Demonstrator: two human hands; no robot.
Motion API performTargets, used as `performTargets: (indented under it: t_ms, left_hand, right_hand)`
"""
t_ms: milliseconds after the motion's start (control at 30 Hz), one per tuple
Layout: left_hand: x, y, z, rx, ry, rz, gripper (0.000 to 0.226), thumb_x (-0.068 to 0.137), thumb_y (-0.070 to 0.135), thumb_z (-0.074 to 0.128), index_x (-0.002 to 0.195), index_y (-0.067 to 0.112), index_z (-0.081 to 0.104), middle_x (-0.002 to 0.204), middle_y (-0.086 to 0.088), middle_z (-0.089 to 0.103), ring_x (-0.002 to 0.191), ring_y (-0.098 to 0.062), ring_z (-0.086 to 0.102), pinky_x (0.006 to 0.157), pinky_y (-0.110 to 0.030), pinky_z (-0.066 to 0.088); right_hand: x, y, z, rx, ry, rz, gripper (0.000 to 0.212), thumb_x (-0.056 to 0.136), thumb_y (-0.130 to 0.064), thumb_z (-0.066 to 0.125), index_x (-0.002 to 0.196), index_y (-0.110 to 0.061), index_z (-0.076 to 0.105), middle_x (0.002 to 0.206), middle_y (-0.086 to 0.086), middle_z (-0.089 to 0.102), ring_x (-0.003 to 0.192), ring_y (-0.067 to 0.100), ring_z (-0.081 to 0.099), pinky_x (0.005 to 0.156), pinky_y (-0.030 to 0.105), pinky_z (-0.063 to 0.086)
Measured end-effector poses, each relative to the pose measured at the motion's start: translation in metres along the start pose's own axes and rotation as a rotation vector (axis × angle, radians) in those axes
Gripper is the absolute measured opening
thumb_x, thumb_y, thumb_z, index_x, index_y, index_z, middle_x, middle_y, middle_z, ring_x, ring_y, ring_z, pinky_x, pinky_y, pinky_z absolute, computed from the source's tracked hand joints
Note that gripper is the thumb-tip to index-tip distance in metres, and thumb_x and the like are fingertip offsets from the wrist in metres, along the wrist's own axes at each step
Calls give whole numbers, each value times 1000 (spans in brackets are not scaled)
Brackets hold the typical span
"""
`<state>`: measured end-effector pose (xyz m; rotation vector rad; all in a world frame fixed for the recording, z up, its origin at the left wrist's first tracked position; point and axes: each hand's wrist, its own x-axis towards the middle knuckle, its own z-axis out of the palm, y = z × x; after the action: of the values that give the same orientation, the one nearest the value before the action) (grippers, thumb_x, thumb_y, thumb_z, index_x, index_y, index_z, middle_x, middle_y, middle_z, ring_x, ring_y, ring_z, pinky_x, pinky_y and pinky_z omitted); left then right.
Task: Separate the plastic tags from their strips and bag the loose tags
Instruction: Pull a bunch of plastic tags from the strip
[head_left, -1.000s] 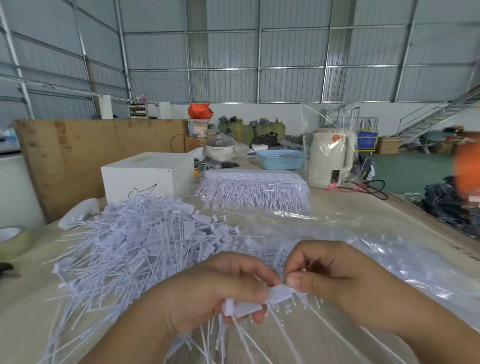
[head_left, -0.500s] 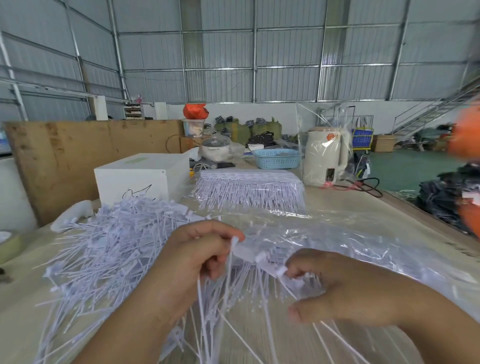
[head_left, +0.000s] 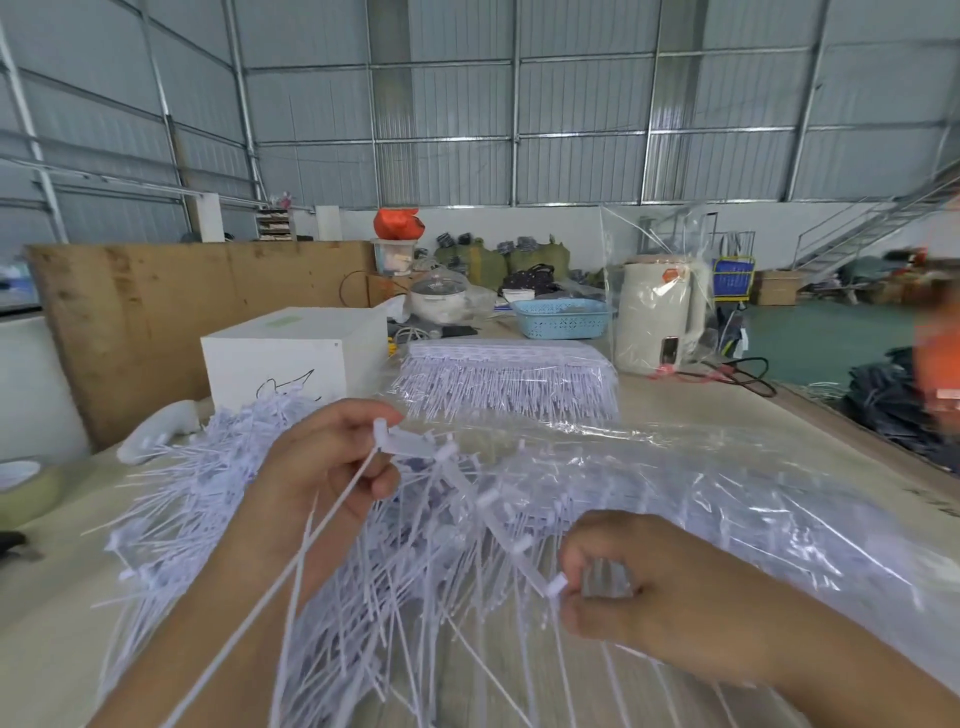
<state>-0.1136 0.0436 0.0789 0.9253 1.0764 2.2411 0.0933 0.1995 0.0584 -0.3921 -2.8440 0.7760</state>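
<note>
My left hand (head_left: 322, 478) pinches the head of a white plastic tag (head_left: 400, 441), its long tail hanging down past my wrist. My right hand (head_left: 639, 597), lower and to the right, grips the end of the bare strip (head_left: 514, 540) that stretches between both hands with small stubs along it. A large heap of loose tags (head_left: 197, 499) lies on the table under and left of my hands. A clear plastic bag (head_left: 727, 499) with tags inside spreads to the right. A neat stack of tag strips (head_left: 509, 379) sits further back.
A white box (head_left: 291, 353) stands at the back left, with a blue basket (head_left: 561, 317) and a cream kettle (head_left: 660, 317) wrapped in plastic behind the stack. A tape roll (head_left: 21, 483) lies at the left edge. The table's right edge (head_left: 857, 421) drops to the floor.
My hands have pulled apart: the left rose with a tag, the right moved down and right with the strip. The tags have come off the strip between them.
</note>
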Motion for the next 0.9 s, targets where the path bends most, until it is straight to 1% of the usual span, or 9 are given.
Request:
performTargets:
  t_ms: [100, 167, 267, 333, 400, 533, 700, 800, 900]
  left_hand:
    - [1, 2, -2, -111, -53, -14, 9, 55, 11, 57, 54, 11, 65, 48, 2, 46, 44, -10, 39, 42, -20, 40]
    - [-1, -1, -1, -98, -31, -48, 12, 62, 10, 57, 57, 12, 68, 49, 0, 46, 46, -13, 40, 42, -21, 41]
    - [-8, -11, 2, 499, -13, -4, 16, 64, 7, 61, 65, 20, 69, 53, 2, 51, 50, -14, 45, 47, -19, 42]
    - [-11, -20, 3, 825, -90, 43, 13, 69, 13, 60, 72, 24, 64, 56, 11, 51, 49, -10, 43, 53, -21, 40]
    - [-12, -31, 3, 874, -111, -31, 21, 82, 6, 57, 74, 26, 59, 54, 13, 48, 49, -15, 37, 54, -28, 36]
    - [-10, -39, 4, 1022, 73, 10, 41, 83, -5, 49, 70, 33, 58, 60, 7, 56, 38, -7, 38, 39, -16, 32]
    - [-5, -21, -2, 944, 339, 34, 40, 77, -5, 52, 64, 31, 62, 51, 10, 53, 34, -6, 40, 37, -19, 30]
    - [-10, -17, 9, 808, 247, 3, 38, 82, -2, 50, 66, 29, 67, 43, 12, 47, 40, -12, 40, 47, -22, 33]
    - [-24, -15, 29, 793, 49, 77, 31, 87, 9, 54, 75, 34, 69, 62, 16, 56, 53, -11, 51, 48, -17, 41]
  right_hand:
    - [0, 0, 6, -45, -74, 36, 32, 79, -53, 66, 103, -32, 62, 108, -25, 50, 99, -12, 49, 86, 18, 41]
    - [1, -2, 10, -12, -3, -17, 21, 84, -47, 65, 87, -27, 63, 95, -22, 55, 86, -8, 54, 78, 17, 43]
    - [1, -5, 14, 217, 251, -93, 28, 88, -41, 56, 75, -16, 57, 69, -5, 56, 56, 7, 50, 59, 30, 43]
    - [0, -7, 13, 299, 412, -159, 36, 90, -50, 51, 78, -17, 57, 71, 6, 57, 60, 23, 52, 61, 39, 45]
    - [-1, -8, 12, 303, 528, -237, 37, 89, -60, 48, 85, -24, 57, 74, 3, 62, 65, 20, 57, 65, 36, 45]
    - [-5, -16, 10, 358, 674, -351, 30, 86, -64, 50, 92, -36, 60, 66, -4, 60, 56, 13, 54, 54, 30, 45]
    - [-3, -14, 10, 384, 641, -297, 22, 82, -58, 60, 96, -43, 64, 56, -1, 51, 45, 2, 39, 46, 16, 34]
    - [0, -14, 12, 297, 637, -244, 22, 80, -57, 61, 97, -43, 63, 53, 11, 50, 42, 2, 36, 46, 14, 33]
    - [3, -14, 16, 230, 607, -227, 29, 84, -65, 56, 97, -41, 63, 51, 9, 51, 41, 4, 36, 46, 20, 31]
